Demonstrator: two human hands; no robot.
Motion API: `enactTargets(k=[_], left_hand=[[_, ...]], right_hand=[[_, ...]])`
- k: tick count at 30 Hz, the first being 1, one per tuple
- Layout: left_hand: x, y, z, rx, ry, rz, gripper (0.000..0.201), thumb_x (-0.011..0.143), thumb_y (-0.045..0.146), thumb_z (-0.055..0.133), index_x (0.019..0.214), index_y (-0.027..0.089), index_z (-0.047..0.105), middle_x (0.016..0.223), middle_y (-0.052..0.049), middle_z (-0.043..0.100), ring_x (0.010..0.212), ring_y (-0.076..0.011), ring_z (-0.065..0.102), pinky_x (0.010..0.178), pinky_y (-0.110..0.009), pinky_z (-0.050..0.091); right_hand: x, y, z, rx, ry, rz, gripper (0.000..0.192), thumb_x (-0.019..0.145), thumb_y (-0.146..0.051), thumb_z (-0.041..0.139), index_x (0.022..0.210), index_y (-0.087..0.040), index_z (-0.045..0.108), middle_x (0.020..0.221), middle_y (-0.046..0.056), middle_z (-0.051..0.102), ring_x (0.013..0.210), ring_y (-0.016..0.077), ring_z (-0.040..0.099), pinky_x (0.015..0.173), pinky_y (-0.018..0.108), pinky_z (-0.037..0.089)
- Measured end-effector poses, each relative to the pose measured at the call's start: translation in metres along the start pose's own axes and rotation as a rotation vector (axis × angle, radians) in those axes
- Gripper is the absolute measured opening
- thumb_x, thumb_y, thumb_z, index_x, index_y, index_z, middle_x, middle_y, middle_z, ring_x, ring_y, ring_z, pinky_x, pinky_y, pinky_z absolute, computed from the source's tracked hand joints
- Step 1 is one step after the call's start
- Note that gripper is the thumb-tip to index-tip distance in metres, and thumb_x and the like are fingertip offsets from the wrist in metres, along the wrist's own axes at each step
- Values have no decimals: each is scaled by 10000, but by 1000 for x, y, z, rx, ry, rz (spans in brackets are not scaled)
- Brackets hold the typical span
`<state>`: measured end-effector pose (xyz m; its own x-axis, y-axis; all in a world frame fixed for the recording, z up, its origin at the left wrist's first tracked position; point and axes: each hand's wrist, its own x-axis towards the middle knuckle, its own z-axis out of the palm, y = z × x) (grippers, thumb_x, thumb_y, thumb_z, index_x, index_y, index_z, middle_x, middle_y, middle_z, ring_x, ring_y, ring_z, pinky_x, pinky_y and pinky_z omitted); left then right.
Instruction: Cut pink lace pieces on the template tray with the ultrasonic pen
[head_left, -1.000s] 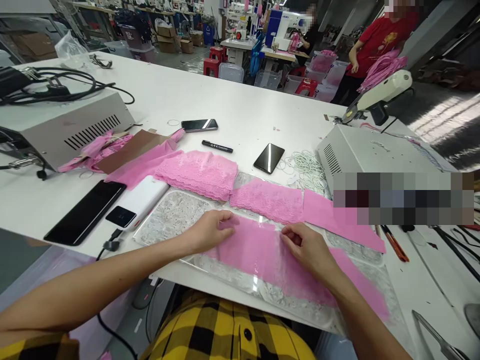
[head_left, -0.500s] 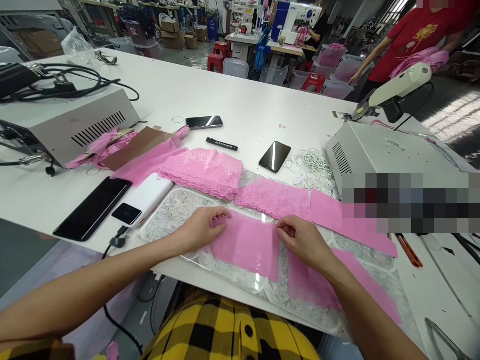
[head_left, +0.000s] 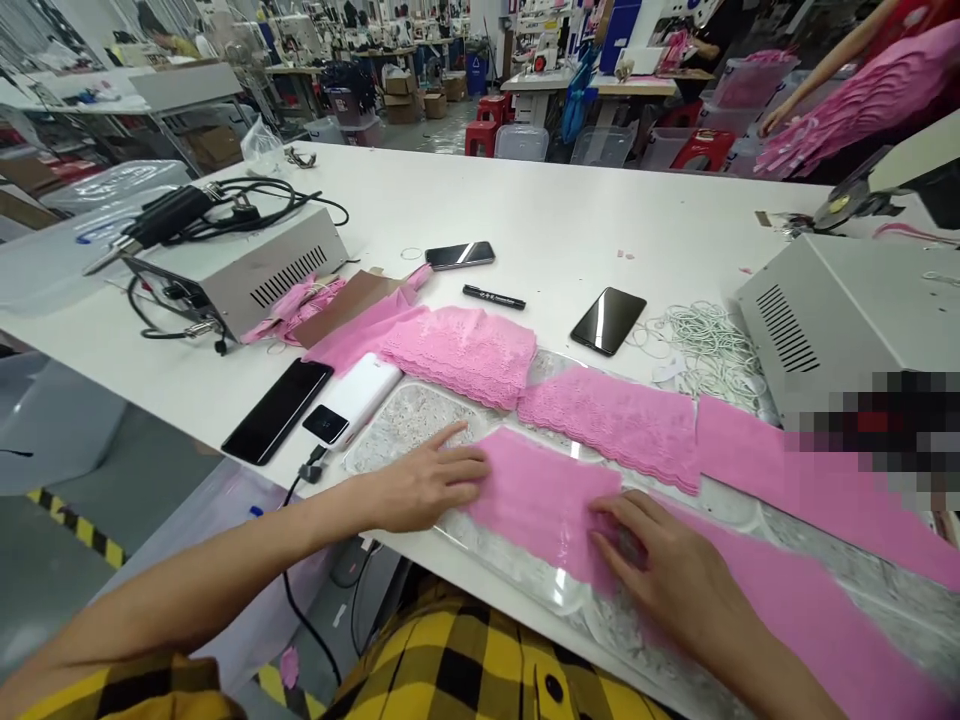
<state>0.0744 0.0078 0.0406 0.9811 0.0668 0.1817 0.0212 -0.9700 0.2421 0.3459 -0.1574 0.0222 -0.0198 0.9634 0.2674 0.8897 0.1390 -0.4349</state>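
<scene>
Both hands lie flat and open on the pink lace piece [head_left: 544, 495]; my left hand [head_left: 424, 485] presses its left edge with fingers spread, gripping nothing, and my right hand [head_left: 664, 570] rests palm-down on its right part, likewise holding nothing; the piece itself lies on the clear plastic sheet [head_left: 409, 420] near the front edge of the white worktop [head_left: 570, 230], with a long pink lace strip [head_left: 817, 610] running off to the right under my right forearm; I cannot tell whether piece and strip are joined or only overlap beneath the hand; just behind, touching or nearly so, sit a folded stack of pink lace [head_left: 461, 350] and a second lace panel [head_left: 611, 420]; to the left of the sheet lie a white power bank [head_left: 352, 400] and a dark phone [head_left: 277, 408], well apart from the work; I judge the step in hand to be smoothing and squaring the piece flat on the sheet; the next move, as I read it, calls for light, even pressure outward from both palms so the thin lace neither wrinkles nor drags, and for keeping its edge true against the strip beside it; a grey machine box [head_left: 821, 320] and a tangle of white elastic loops [head_left: 701, 345] stand further right, clear of both hands.
</scene>
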Motion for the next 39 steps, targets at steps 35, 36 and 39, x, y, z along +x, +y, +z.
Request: enactTargets(k=[35, 36, 39], left_hand=[[151, 58, 57, 114, -179, 422, 522, 1030, 401, 435, 1524, 274, 323, 1589, -32, 291, 1488, -243, 243, 1250, -465, 22], [151, 58, 57, 114, -180, 424, 522, 1030, 396, 437, 1525, 279, 318, 1593, -29, 284, 1491, -241, 236, 1250, -464, 22], [151, 58, 57, 120, -181, 430, 542, 1029, 397, 440, 1537, 286, 286, 1597, -30, 276, 1493, -242, 230, 1251, -462, 43]], right_hand=[[-176, 71, -66, -368, 558, 550, 152, 925, -245, 536, 970, -214, 677, 951, 48, 688, 869, 169, 666, 750, 293, 541], [-177, 72, -66, -369, 557, 557, 152, 926, -258, 536, 967, -212, 675, 948, 49, 687, 867, 171, 663, 747, 297, 538], [-178, 73, -65, -369, 561, 591, 165, 926, -311, 540, 942, -211, 670, 934, 51, 682, 847, 177, 652, 736, 310, 530]])
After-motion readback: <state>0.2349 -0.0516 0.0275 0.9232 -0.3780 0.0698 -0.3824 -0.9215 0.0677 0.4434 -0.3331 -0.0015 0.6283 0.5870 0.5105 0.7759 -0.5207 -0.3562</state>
